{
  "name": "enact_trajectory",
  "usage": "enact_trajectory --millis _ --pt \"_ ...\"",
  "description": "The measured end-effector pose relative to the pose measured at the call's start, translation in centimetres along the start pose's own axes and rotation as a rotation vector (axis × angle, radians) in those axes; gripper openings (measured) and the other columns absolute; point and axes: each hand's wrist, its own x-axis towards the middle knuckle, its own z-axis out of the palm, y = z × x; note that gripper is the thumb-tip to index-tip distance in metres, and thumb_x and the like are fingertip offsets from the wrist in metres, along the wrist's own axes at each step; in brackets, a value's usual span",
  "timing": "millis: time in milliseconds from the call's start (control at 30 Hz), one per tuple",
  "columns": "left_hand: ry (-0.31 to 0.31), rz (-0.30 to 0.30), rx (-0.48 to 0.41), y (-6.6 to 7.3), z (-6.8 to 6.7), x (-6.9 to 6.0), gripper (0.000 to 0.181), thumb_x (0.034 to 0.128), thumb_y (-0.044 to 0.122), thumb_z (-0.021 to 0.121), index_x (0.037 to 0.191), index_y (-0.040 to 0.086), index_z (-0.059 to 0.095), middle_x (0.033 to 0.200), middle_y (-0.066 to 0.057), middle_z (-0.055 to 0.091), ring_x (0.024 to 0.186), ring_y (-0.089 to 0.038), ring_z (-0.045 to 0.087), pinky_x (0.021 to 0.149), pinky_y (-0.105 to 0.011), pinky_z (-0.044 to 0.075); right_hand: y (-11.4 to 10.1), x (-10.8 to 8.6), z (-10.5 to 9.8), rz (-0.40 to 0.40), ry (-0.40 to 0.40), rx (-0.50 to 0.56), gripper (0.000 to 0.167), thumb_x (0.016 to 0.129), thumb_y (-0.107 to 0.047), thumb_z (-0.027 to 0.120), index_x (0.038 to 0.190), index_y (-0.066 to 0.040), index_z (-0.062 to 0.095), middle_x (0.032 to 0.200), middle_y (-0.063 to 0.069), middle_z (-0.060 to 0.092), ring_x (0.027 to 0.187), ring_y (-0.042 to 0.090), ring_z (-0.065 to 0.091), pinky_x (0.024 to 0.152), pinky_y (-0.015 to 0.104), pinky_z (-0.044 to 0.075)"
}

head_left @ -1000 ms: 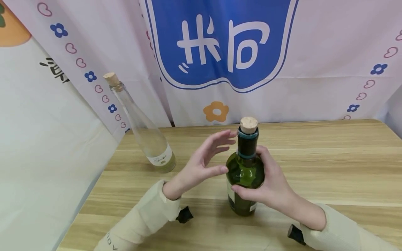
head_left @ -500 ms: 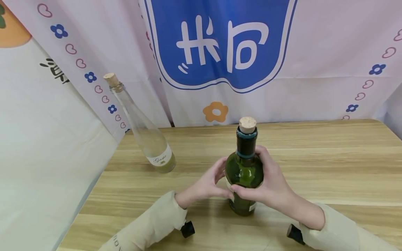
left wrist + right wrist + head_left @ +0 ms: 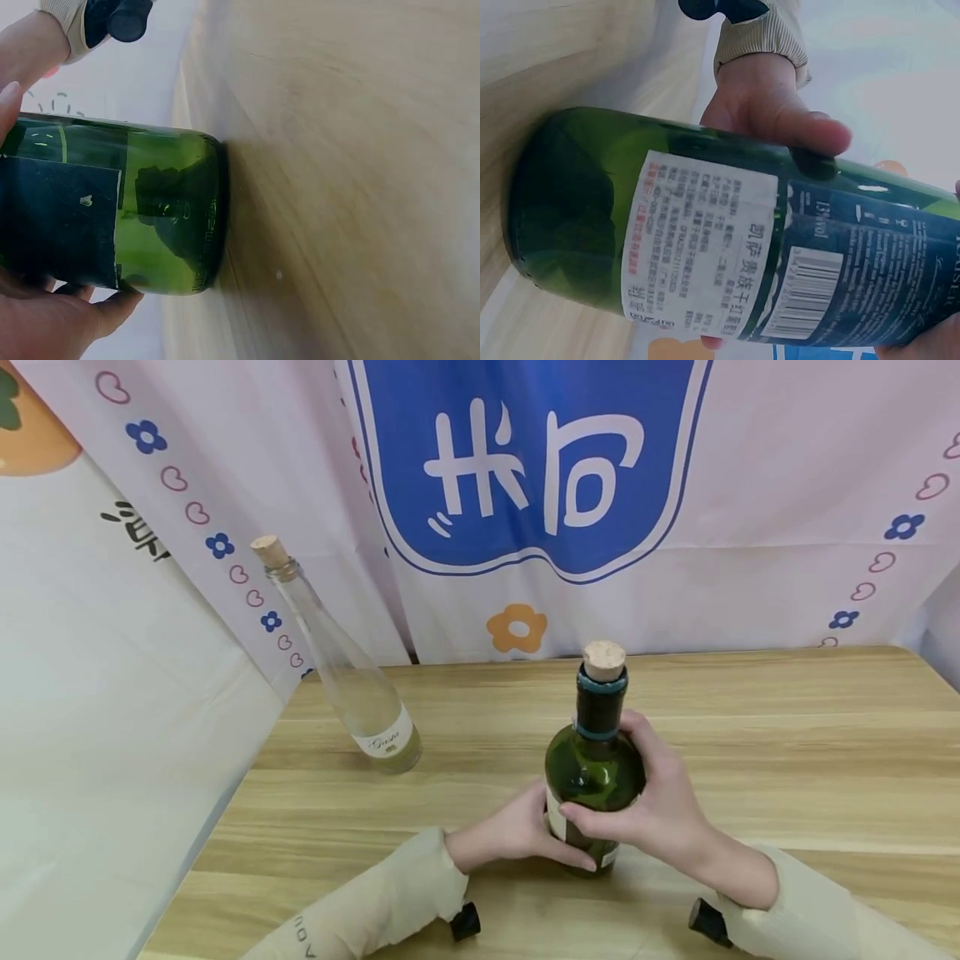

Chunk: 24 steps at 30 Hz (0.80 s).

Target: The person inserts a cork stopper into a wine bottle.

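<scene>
A green glass wine bottle [image 3: 596, 772] stands upright, a cork [image 3: 604, 661] in its mouth and a dark band round its neck. My right hand [image 3: 667, 802] grips its upper body from the right, thumb across the front. Lower down, my left hand [image 3: 525, 831] holds the body from the left, its thumb near the base. In the left wrist view the bottle's base [image 3: 214, 214] is at the tabletop; its dark label lies between the two hands. The right wrist view shows a white printed label [image 3: 701, 244] and a blue label with a barcode.
A tall clear bottle [image 3: 348, 685] with a cork [image 3: 272, 552] stands at the left rear of the wooden table [image 3: 787, 760]. Behind the table hangs a printed cloth [image 3: 757, 560] with a blue emblem. More pale cloth [image 3: 112, 735] covers the left side.
My left hand has come down from beside the bottle's shoulder and taken hold of its lower body. The bottle has shifted slightly right. My right hand has kept its grip.
</scene>
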Motion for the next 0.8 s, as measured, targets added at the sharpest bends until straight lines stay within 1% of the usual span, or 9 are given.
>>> enact_trajectory --millis 100,200,333,433,500,600,700,733,800 --pt "0.018 -0.018 0.066 0.2 0.4 0.4 0.071 0.0663 0.0 0.079 0.126 0.012 0.043 0.119 -0.001 0.055 0.105 -0.007 0.054 0.093 -0.026 0.043 0.1 -0.1 -0.6 -0.005 -0.002 -0.011 0.079 0.049 0.001 0.084 0.12 -0.004 0.048 0.11 0.001 0.058 0.092 0.01 0.057 0.075 0.022 0.048" --pt "0.017 -0.034 0.082 1.0 0.9 1.1 0.073 0.0674 0.002 0.079 0.129 0.013 0.04 0.121 0.002 0.053 0.107 -0.005 0.052 0.094 -0.024 0.042 0.3 -0.3 -1.3 -0.015 0.013 -0.006 0.08 0.048 0.005 0.083 0.12 -0.001 0.049 0.113 0.002 0.058 0.093 0.01 0.057 0.075 0.021 0.048" --pt "-0.011 -0.022 0.04 2.3 1.5 2.6 0.077 0.0682 0.0 0.077 0.132 0.012 0.036 0.125 0.0 0.05 0.11 -0.005 0.05 0.096 -0.024 0.04 0.4 -0.4 -2.8 -0.03 0.045 0.016 0.08 0.047 0.013 0.081 0.119 0.004 0.048 0.117 0.007 0.058 0.096 0.011 0.057 0.078 0.018 0.047" --pt "-0.019 -0.036 0.022 2.3 1.9 4.2 0.08 0.0685 0.001 0.077 0.134 0.017 0.034 0.126 0.004 0.048 0.11 -0.003 0.048 0.095 -0.022 0.039 0.4 -0.2 -4.2 -0.041 0.075 0.024 0.079 0.046 0.017 0.078 0.118 0.008 0.047 0.117 0.011 0.058 0.098 0.013 0.057 0.08 0.017 0.046" --pt "-0.023 -0.055 -0.008 1.9 2.2 5.4 0.081 0.0687 0.002 0.078 0.134 0.021 0.034 0.125 0.008 0.048 0.11 -0.002 0.048 0.095 -0.022 0.039 0.5 -0.1 -5.2 -0.041 0.102 0.067 0.078 0.046 0.02 0.075 0.118 0.01 0.046 0.117 0.013 0.058 0.1 0.015 0.057 0.082 0.018 0.046" --pt "-0.015 -0.065 0.021 1.3 2.6 7.5 0.08 0.0686 0.006 0.079 0.133 0.025 0.036 0.124 0.012 0.048 0.108 0.0 0.048 0.094 -0.02 0.039 0.5 0.1 -6.7 -0.026 0.144 0.14 0.077 0.048 0.024 0.072 0.119 0.011 0.045 0.118 0.012 0.058 0.101 0.016 0.057 0.083 0.018 0.045" --pt "0.014 -0.089 0.077 1.2 3.0 9.6 0.077 0.0682 0.011 0.08 0.132 0.026 0.039 0.122 0.014 0.049 0.106 0.002 0.048 0.091 -0.018 0.04 0.4 0.4 -8.4 -0.024 0.2 0.182 0.077 0.049 0.027 0.069 0.121 0.011 0.045 0.118 0.011 0.058 0.101 0.016 0.057 0.084 0.018 0.044" --pt "0.031 -0.106 0.1 1.3 3.2 10.2 0.076 0.0682 0.012 0.08 0.131 0.026 0.04 0.121 0.015 0.049 0.106 0.003 0.048 0.09 -0.017 0.04 0.4 0.5 -9.0 -0.025 0.219 0.142 0.078 0.049 0.028 0.069 0.121 0.011 0.046 0.118 0.01 0.058 0.101 0.016 0.057 0.084 0.017 0.044" --pt "0.058 -0.142 0.11 1.6 3.5 11.4 0.074 0.0689 0.014 0.08 0.13 0.028 0.041 0.12 0.017 0.049 0.105 0.004 0.048 0.089 -0.016 0.04 0.4 0.7 -10.2 -0.018 0.255 0.02 0.08 0.048 0.027 0.069 0.122 0.009 0.046 0.117 0.007 0.059 0.099 0.013 0.057 0.082 0.015 0.044"
